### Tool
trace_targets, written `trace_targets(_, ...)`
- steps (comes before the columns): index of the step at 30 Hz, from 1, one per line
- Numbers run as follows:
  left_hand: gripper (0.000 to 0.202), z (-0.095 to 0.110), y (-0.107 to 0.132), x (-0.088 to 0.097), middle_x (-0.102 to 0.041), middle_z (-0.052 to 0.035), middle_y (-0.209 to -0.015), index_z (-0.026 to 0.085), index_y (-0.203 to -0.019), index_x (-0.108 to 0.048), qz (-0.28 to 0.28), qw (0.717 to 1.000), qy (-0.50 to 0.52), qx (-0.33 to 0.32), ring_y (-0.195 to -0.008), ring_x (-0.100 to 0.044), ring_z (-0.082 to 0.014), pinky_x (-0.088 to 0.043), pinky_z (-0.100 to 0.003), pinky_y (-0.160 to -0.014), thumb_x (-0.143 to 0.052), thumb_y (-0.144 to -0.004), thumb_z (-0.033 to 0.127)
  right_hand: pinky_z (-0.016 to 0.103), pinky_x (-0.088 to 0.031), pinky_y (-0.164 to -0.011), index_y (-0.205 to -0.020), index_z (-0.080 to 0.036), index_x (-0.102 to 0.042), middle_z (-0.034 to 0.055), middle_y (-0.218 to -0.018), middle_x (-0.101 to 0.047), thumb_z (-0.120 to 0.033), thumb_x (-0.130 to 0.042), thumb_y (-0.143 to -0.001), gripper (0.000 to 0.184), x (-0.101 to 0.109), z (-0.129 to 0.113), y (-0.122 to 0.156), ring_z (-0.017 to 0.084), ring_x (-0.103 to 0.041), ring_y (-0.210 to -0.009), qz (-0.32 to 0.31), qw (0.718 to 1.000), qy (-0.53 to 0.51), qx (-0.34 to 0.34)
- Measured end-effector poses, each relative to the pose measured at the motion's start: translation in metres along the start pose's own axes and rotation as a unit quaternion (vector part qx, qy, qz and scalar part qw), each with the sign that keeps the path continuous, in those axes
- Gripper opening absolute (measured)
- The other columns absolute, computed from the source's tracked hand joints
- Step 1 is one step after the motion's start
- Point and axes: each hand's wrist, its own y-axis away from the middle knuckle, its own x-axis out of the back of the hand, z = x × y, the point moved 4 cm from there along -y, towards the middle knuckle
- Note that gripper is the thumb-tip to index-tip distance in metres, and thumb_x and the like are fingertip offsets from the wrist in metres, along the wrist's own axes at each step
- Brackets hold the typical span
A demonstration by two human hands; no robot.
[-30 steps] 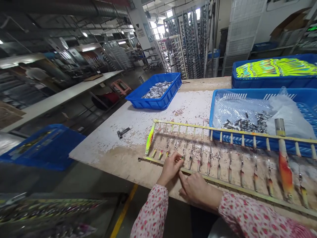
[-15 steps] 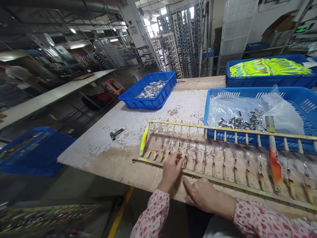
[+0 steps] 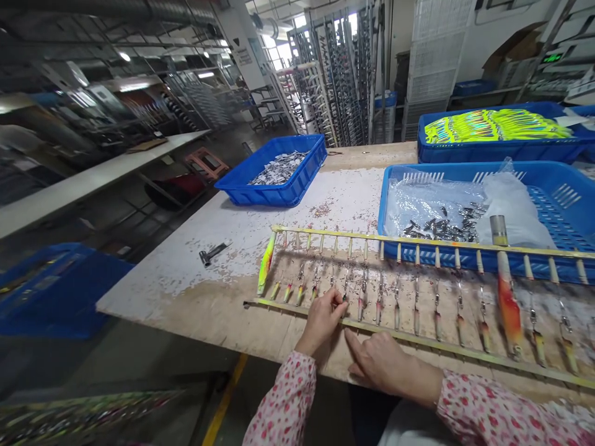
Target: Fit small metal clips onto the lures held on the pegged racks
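In the head view a rack with two long yellow rails lies on the table, its lower rail [image 3: 418, 342] nearer me. Short painted pegs line both rails, and small silver metal fittings [image 3: 437, 301] hang at the lower ones. My left hand [image 3: 324, 319] reaches over the lower rail, thumb and index finger pinched at one peg; what they hold is too small to make out. Just below the rail rests my right hand [image 3: 382, 360], index finger stretched toward it, thumb apart, other fingers curled. A yellow-orange painted bar [image 3: 266, 266] joins the rails at the left, an orange-red one [image 3: 509, 303] at the right.
Behind the rack sits a blue basket [image 3: 574, 186] with plastic film and dark metal pieces [image 3: 441, 226]. Another blue tray [image 3: 297, 197] holds silvery pieces; a third bin [image 3: 493, 153] holds neon-yellow packs. A small metal tool [image 3: 214, 253] lies left, near scattered flakes [image 3: 322, 209].
The view has shifted slightly, moving the table and bins a little to the left. My left thumb and index finger have closed together at the peg. My right hand stays nearly still.
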Motion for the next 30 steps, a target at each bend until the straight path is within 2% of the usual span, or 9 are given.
trace_targets(3, 0.013, 0.001, -0.001, 0.0, -0.055, 0.0022, -0.062, 0.019, -0.071, -0.051, 0.002, 1.0, 0.008, -0.003, -0.059, -0.053, -0.0135, -0.036, -0.023, -0.055, -0.056, -0.077, 0.03, 0.032, -0.04, -0.055, -0.133, -0.004, -0.036, 0.0139, -0.073, -0.068, -0.048, -0.051, -0.088, 0.065, 0.005, -0.008, -0.008, 0.025, -0.064, -0.062, 0.007, 1.0, -0.007, 0.02)
trace_targets(7, 0.013, 0.002, 0.0, 0.0, -0.054, 0.0031, -0.061, 0.019, -0.069, -0.05, 0.008, 1.0, 0.017, -0.003, -0.057, -0.052, -0.0126, -0.035, -0.022, -0.055, -0.055, -0.077, 0.028, 0.035, -0.043, -0.058, -0.13, -0.004, -0.041, 0.0155, -0.076, -0.067, -0.049, -0.052, -0.087, 0.063, 0.007, -0.003, -0.007, 0.027, -0.063, -0.064, 0.0, 1.0, 0.008, -0.009)
trace_targets(11, 0.015, 0.002, 0.001, 0.0, -0.053, 0.0037, -0.059, 0.019, -0.069, -0.049, 0.008, 1.0, 0.018, 0.003, -0.056, -0.05, -0.0124, -0.034, -0.022, -0.054, -0.054, -0.078, 0.03, 0.034, -0.043, -0.057, -0.13, -0.003, -0.041, 0.0146, -0.073, -0.068, -0.049, -0.052, -0.087, 0.065, 0.007, 0.001, 0.002, 0.027, -0.063, -0.063, -0.004, 1.0, 0.01, -0.019)
trace_targets(15, 0.015, 0.002, 0.001, 0.0, -0.054, 0.0026, -0.062, 0.019, -0.071, -0.049, 0.007, 1.0, 0.011, -0.004, -0.058, -0.052, -0.0133, -0.036, -0.023, -0.056, -0.054, -0.079, 0.031, 0.033, -0.042, -0.054, -0.131, -0.004, -0.04, 0.0124, -0.07, -0.067, -0.051, -0.051, -0.087, 0.065, 0.01, -0.006, -0.006, 0.025, -0.062, -0.059, 0.032, 0.999, -0.001, 0.01)
trace_targets(18, 0.016, 0.001, 0.0, -0.001, -0.054, 0.0031, -0.06, 0.02, -0.07, -0.048, 0.008, 1.0, 0.01, -0.003, -0.056, -0.051, -0.0135, -0.036, -0.023, -0.055, -0.054, -0.08, 0.032, 0.034, -0.042, -0.056, -0.131, -0.002, -0.039, 0.0142, -0.071, -0.067, -0.053, -0.051, -0.086, 0.069, 0.009, 0.0, -0.005, 0.027, -0.063, -0.062, 0.031, 0.999, 0.011, -0.01)
trace_targets(21, 0.018, 0.0, -0.001, -0.001, -0.053, 0.0037, -0.058, 0.02, -0.07, -0.047, 0.003, 1.0, 0.007, -0.006, -0.053, -0.051, -0.0134, -0.035, -0.023, -0.054, -0.053, -0.081, 0.034, 0.033, -0.041, -0.056, -0.133, -0.005, -0.036, 0.0131, -0.071, -0.068, -0.052, -0.051, -0.086, 0.068, 0.011, 0.014, 0.015, 0.027, -0.063, -0.061, 0.01, 1.0, 0.005, -0.018)
trace_targets(23, 0.019, -0.001, -0.001, -0.002, -0.051, 0.004, -0.057, 0.021, -0.071, -0.046, 0.002, 1.0, -0.006, -0.014, -0.052, -0.05, -0.0132, -0.035, -0.023, -0.053, -0.051, -0.082, 0.035, 0.031, -0.04, -0.055, -0.133, -0.01, -0.037, 0.0105, -0.071, -0.068, -0.049, -0.048, -0.089, 0.06, 0.016, 0.019, 0.034, 0.025, -0.063, -0.06, 0.005, 1.0, -0.018, 0.023)
trace_targets(26, 0.02, -0.001, -0.001, -0.002, -0.049, 0.0048, -0.056, 0.021, -0.072, -0.045, 0.014, 0.999, -0.031, -0.021, -0.05, -0.047, -0.0129, -0.033, -0.024, -0.053, -0.049, -0.083, 0.037, 0.029, -0.038, -0.056, -0.118, -0.017, -0.048, 0.0063, -0.07, -0.068, -0.047, -0.042, -0.092, 0.04, 0.023, 0.025, 0.06, 0.022, -0.063, -0.061, -0.002, 0.996, -0.06, 0.072)
trace_targets(30, 0.019, 0.005, 0.003, -0.003, -0.054, 0.0032, -0.06, 0.021, -0.075, -0.048, 0.032, 0.998, -0.05, -0.017, -0.052, -0.05, -0.0138, -0.034, -0.024, -0.055, -0.047, -0.085, 0.037, 0.027, -0.035, -0.058, -0.099, -0.02, -0.056, 0.0036, -0.075, -0.069, -0.038, -0.043, -0.093, 0.023, 0.021, 0.038, 0.076, 0.019, -0.065, -0.067, -0.022, 0.995, -0.096, 0.032)
